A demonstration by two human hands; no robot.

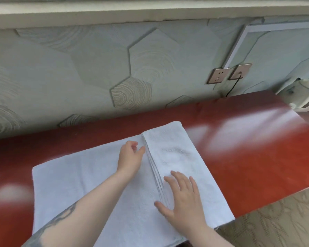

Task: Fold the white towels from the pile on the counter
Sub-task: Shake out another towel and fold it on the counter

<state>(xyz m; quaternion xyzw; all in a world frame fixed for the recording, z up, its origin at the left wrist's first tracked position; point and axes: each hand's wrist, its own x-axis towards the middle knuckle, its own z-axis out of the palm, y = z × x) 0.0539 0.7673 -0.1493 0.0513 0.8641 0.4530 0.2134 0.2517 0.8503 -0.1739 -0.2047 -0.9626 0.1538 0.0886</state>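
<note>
A white towel [82, 184] lies spread on the red counter [248, 154], its right part folded over into a layered strip [175, 154]. My left hand [130, 157] rests on the single layer just left of the fold's edge, fingers loosely curled, touching the cloth. My right hand [184, 196] lies flat on the near end of the folded strip with fingers spread, pressing it down. No pile of other towels is in view.
A patterned wall [96, 72] runs along the counter's back edge, with two sockets [228, 73] and a black cable. A white kettle-like object [303, 97] stands at the far right. The counter's near edge drops to patterned floor [284, 220] at the lower right.
</note>
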